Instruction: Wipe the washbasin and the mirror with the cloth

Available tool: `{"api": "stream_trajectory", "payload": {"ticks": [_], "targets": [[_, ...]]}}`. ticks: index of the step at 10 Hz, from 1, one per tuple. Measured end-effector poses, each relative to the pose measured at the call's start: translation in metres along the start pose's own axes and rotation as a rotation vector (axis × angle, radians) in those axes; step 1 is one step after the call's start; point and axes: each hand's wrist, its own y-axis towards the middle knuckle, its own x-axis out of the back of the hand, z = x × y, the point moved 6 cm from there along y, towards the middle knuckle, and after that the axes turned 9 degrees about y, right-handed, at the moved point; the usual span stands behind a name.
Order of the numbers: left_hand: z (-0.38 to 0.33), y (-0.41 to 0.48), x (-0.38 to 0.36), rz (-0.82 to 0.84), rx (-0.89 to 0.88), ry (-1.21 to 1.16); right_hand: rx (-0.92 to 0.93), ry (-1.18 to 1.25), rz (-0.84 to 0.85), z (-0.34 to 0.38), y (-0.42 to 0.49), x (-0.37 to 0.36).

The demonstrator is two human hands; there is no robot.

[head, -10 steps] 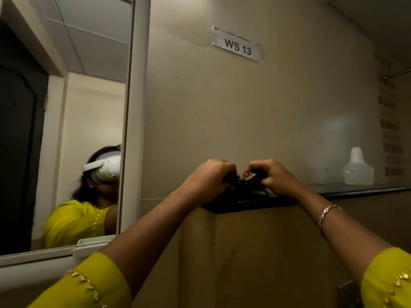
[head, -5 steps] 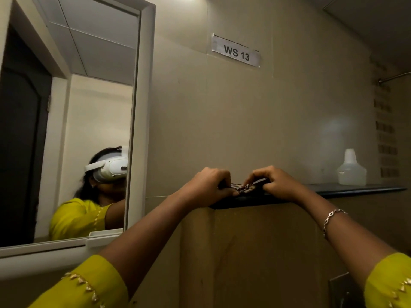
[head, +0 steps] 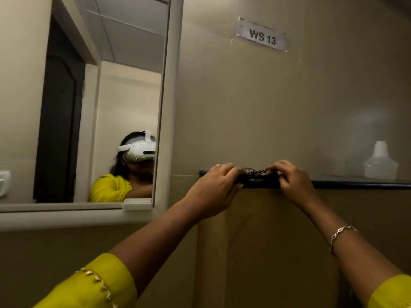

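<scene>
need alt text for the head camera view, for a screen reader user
A person's left hand and right hand hold a dark cloth bunched on a black ledge against a beige wall. A white-framed mirror hangs to the left, a pale bottle stands further right on the ledge, and a label above reads WS 13.

mirror (head: 124, 96) cut off at left edge, bottle (head: 380, 163) blurred, cloth (head: 255, 173) pattern unclear

Open ledge (head: 347, 182) run up to bottle (head: 380, 162) at right, wall (head: 289, 112) tight behind, mirror frame (head: 170, 107) at left
</scene>
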Motion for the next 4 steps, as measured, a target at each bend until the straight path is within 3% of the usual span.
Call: {"api": "stream_trajectory", "payload": {"ticks": [2,4], "targets": [[0.026,-0.046,0.015,-0.026,-0.001,0.237,-0.005,-0.017,-0.336,0.006,-0.029,0.0],[0.066,-0.102,0.051,-0.101,0.107,0.403,-0.05,0.06,-0.529,0.043,-0.077,-0.029]]}}
